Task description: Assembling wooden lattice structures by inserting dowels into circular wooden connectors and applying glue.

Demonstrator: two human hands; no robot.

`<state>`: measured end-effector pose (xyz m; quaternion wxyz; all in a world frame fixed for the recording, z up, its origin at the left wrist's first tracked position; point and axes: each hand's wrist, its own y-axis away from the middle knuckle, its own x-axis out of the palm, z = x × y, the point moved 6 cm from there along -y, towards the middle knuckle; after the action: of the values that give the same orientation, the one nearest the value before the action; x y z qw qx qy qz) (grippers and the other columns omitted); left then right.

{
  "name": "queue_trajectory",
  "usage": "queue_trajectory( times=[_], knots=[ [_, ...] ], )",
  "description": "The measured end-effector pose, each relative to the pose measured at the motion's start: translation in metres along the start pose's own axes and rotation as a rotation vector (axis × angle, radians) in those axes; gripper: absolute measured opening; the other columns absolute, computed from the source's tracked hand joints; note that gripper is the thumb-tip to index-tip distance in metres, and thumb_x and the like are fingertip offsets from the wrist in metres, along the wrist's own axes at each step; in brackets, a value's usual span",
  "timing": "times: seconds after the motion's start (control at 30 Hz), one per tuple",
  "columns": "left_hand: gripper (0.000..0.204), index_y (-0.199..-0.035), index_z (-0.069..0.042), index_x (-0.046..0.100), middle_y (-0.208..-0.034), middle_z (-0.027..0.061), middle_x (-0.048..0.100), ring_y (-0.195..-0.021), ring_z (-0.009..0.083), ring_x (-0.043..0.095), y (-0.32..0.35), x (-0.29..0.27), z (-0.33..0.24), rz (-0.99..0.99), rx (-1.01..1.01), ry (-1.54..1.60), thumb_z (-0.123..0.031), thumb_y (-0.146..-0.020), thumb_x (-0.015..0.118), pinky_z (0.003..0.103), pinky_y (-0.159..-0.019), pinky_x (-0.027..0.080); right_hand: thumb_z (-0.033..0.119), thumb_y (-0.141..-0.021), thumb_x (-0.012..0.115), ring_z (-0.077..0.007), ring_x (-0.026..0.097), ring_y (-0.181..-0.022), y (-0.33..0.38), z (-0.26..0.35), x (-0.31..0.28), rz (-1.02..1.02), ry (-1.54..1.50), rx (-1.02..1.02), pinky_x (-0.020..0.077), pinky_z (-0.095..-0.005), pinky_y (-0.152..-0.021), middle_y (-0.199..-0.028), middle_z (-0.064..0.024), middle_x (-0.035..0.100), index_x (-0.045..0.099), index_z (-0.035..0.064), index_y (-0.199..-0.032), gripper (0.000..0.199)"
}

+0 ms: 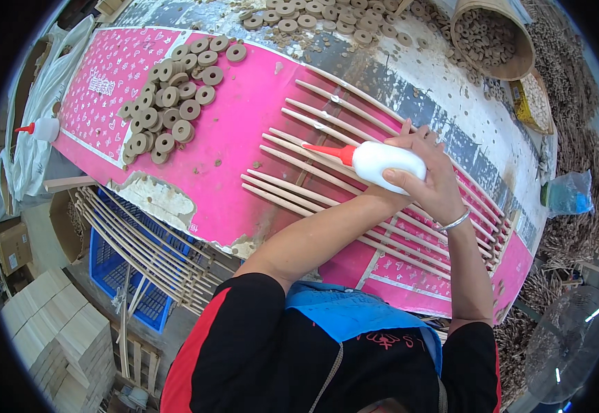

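Observation:
My right hand (432, 180) is wrapped round a white squeeze bottle (385, 164). The bottle lies nearly level, its red pointed nozzle (330, 151) aimed left over the rods. My left hand (387, 195) reaches in from the left beneath the bottle and is mostly hidden by it and by my right hand. A few fingertips show beyond the bottle, but I cannot tell for sure whose hand they belong to. Slim wooden rods (287, 186) lie side by side under both hands. Small white dabs (334, 98) show on some of them near their left ends.
Wooden rings (189, 109) are heaped on the pink table cover (237, 131). More rings (344, 17) lie at the far edge beside a tipped tub (496, 65). A second red-tipped bottle (46, 129) sits far left. Below, a blue crate (110, 265) stands near curved rod frames (141, 244).

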<state>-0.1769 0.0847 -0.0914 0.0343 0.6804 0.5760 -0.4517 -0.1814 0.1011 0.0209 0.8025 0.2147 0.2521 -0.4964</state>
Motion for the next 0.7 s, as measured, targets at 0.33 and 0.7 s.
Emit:
queue_trajectory(
  times=[0.33,0.7],
  knots=[
    [0.074,-0.157,-0.008,0.042,-0.164,0.018,0.041,-0.156,0.0388,0.029,-0.001,0.002,-0.004,-0.048,0.036,-0.044,-0.058,-0.103,0.044,0.064,-0.13,0.009,0.029,-0.089,0.079,-0.017,0.068,-0.097,0.009,0.007,-0.006,0.02,-0.006,0.034,0.0521,-0.0324,-0.089,-0.104,-0.0074,0.073,0.07,0.0033,-0.123,0.044],
    [0.075,-0.157,-0.008,0.041,-0.165,0.0184,0.039,-0.156,0.0391,0.029,0.004,0.006,-0.005,-0.011,0.048,-0.19,-0.059,-0.103,0.041,0.066,-0.129,0.009,0.03,-0.088,0.08,-0.0192,0.069,-0.099,0.007,0.008,0.003,0.042,0.028,0.023,0.0515,-0.0349,-0.092,-0.106,-0.0086,0.074,0.07,0.0044,-0.122,0.043]
  ],
)
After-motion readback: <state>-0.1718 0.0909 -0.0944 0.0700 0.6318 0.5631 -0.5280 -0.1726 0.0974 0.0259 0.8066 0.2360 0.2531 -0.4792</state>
